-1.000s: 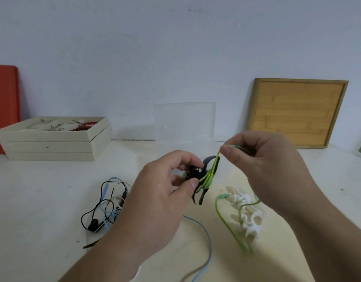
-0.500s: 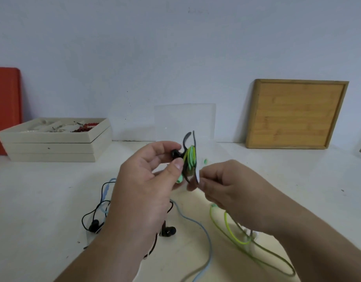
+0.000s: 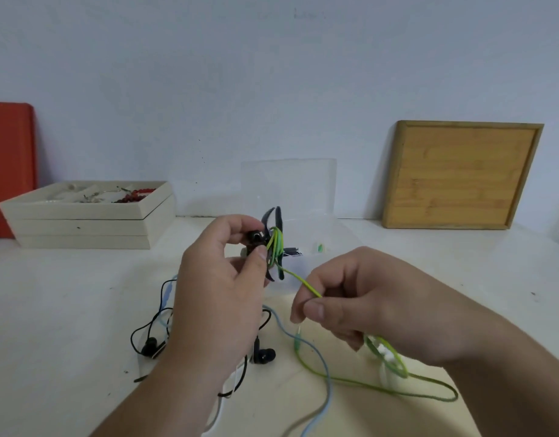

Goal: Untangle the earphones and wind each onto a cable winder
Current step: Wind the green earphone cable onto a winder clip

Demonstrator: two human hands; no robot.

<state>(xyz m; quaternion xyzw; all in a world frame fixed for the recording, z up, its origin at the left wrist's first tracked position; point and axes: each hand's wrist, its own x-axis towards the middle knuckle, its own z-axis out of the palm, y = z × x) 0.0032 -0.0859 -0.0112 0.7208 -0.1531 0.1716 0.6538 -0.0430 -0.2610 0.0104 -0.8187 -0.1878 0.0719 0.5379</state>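
Black pronged plastic cable winder, several green turns on it, held above the tabletop in left hand, fingers pinching it. Right hand has dropped below the winder since half a second ago, pinching the thin green earphone cable taut: another wrap underway. Long slack remains. Below the winder, black earphones and pale blue cable cross the green slack; may snag.

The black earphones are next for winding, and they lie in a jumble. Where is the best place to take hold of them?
Probably at the black earbud lying apart from the tangle of black earphones, near the left hand. Come from above, pinching its sides: it is solid and lies clear, while the loops cross the blue cable.
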